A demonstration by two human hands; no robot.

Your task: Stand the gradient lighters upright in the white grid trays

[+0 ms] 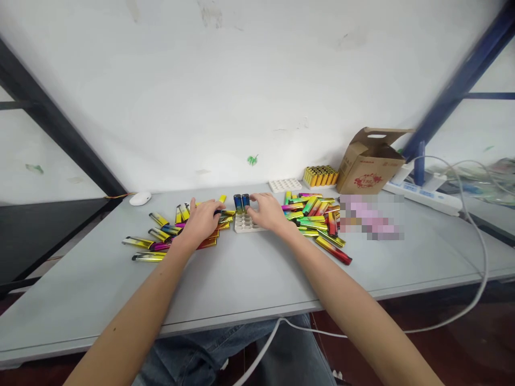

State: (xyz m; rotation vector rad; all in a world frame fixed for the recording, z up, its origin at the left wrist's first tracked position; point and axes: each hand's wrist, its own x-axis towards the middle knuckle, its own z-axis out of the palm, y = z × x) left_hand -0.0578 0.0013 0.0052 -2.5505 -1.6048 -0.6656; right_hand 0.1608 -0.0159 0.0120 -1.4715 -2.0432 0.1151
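Note:
A small white tray with holes [242,224] lies on the grey table [249,279] between my hands. Two blue lighters [241,203] stand upright in its far row. My right hand [267,212] rests at the tray's right side, its fingers curled against the standing lighters. My left hand [203,220] lies over a pile of yellow and multicoloured lighters [161,238] to the left, its fingers closed round a dark lighter that points toward the tray. A second pile of colourful lighters [316,217] lies to the right of my right hand.
An empty white tray [285,185] and a tray full of yellow lighters [321,175] stand by the wall. A brown cardboard box [370,161], a white power strip [422,194] with cables and a white mouse [140,198] are also on the table.

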